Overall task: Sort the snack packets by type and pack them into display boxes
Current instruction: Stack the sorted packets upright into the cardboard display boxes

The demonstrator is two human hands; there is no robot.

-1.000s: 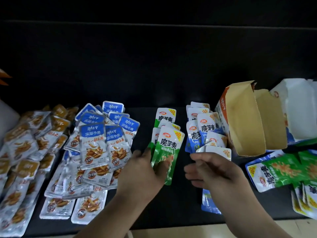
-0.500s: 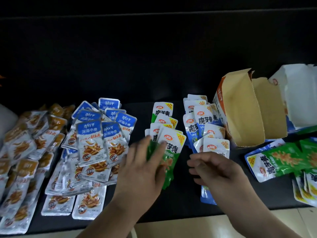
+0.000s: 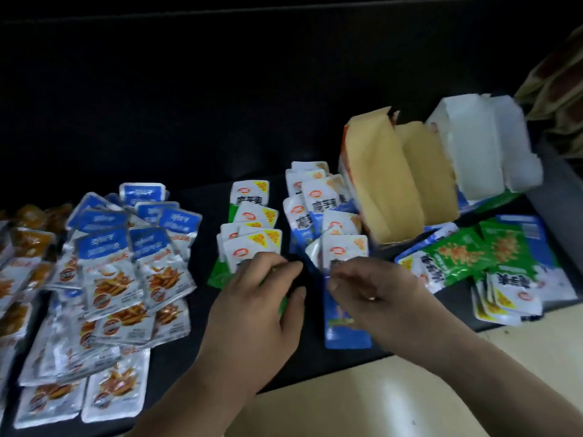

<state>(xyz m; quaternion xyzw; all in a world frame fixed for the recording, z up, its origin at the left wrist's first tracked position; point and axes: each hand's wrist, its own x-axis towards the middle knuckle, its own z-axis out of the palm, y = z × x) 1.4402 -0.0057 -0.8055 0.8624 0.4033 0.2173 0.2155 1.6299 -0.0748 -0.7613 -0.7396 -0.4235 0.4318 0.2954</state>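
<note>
Green-bottomed snack packets [image 3: 252,222] lie stacked at the centre of the black table. My left hand [image 3: 262,304] lies over the stack's near end, and its fingers and thumb curl round a green packet [image 3: 284,305] that is mostly hidden. Just to the right is a stack of blue-bottomed packets [image 3: 321,200]. My right hand [image 3: 381,298] rests on the near end of that stack and its curled fingers pinch a blue packet [image 3: 345,326]. An open brown display box [image 3: 388,184] and an open white one [image 3: 473,152] stand behind, to the right.
Blue fish packets [image 3: 126,263] are spread at the left, with orange packets [image 3: 28,247] beyond them. Mixed green and blue packets [image 3: 457,257] lie at the right, below the boxes. The table's front edge [image 3: 315,370] runs just under my wrists.
My left hand has slid right and towards me over the green stack and now covers the packet it holds. The right hand stays on the blue stack. The view has tilted down.
</note>
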